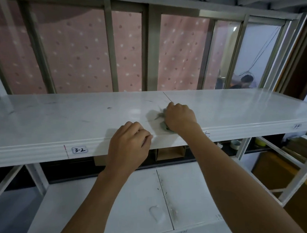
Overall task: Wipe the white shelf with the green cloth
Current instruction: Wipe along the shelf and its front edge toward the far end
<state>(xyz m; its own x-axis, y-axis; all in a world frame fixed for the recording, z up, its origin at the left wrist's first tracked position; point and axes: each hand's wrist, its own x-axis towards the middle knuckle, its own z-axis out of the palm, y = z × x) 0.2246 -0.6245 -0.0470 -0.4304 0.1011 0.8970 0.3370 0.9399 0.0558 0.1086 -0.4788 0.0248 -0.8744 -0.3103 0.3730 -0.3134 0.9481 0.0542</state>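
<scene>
Forearms [104,201] raised, left hand [131,141] on white shelf [58,119], right hand [181,117] gripping green cloth [163,126]

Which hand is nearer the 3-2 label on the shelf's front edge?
Left. The left hand rests on the front edge of the white shelf, right of the 3-2 label; the right hand, gripping the green cloth, is farther right and deeper in.

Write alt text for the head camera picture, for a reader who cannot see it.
A person's right hand grips a bunched green cloth against a scuffed white shelf, near its middle. The left hand rests, fingers curled, on the shelf's front edge, right of a label reading 3-2. Behind the shelf hangs a pink dotted curtain.
</scene>
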